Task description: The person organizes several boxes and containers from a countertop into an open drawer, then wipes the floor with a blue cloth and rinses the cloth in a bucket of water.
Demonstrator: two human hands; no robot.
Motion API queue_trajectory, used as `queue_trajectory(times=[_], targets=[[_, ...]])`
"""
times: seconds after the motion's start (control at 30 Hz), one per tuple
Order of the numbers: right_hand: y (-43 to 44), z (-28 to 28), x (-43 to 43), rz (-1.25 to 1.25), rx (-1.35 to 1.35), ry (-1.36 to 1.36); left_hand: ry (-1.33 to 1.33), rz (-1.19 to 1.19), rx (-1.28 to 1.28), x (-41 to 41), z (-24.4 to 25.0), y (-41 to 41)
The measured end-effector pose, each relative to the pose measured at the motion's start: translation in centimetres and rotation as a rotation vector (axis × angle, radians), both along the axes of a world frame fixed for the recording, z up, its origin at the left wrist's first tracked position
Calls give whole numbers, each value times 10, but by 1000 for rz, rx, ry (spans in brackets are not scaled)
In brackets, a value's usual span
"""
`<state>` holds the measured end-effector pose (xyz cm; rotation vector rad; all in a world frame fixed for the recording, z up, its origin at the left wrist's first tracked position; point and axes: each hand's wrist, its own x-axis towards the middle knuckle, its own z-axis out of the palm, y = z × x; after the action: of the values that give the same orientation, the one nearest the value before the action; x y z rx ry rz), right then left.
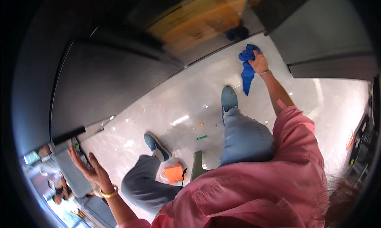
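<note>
My right hand (259, 62) grips a bunched blue cloth (247, 70) low over the glossy light floor (166, 100), in the corner between two dark panels. One end of the cloth trails down toward my shoe. Whether the cloth presses on the floor I cannot tell. At the lower left my left hand (92, 168) is raised with its fingers spread, holding nothing. A gold bangle circles that wrist, and a thin band is on the right one.
Dark glossy panels (110, 88) border the floor ahead, with another dark panel (321, 34) at right. A small green strip (201, 137) lies near my feet. Close to my left shoe are an orange object (174, 172) and a green stool-like piece (196, 165). Clutter stands at far left.
</note>
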<state>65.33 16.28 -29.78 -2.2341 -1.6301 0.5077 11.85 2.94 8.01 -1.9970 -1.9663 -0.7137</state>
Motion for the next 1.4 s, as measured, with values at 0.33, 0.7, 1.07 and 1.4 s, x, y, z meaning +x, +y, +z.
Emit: queue_trajectory(times=[0.33,0.7,1.07,1.4], targets=[[37,33,-125,691,-339,-148,-770,260,173,-76,-45,-22],[3,-75,-205,-175,-568,-80,-1133,393,337,-150,-70,-49],[58,-109,-422,592,-577,-658,-1231,523,410,-184,-57,-89],[49,-126,-618,956,-86,-451,-1306,570,378,-196,-51,-95]])
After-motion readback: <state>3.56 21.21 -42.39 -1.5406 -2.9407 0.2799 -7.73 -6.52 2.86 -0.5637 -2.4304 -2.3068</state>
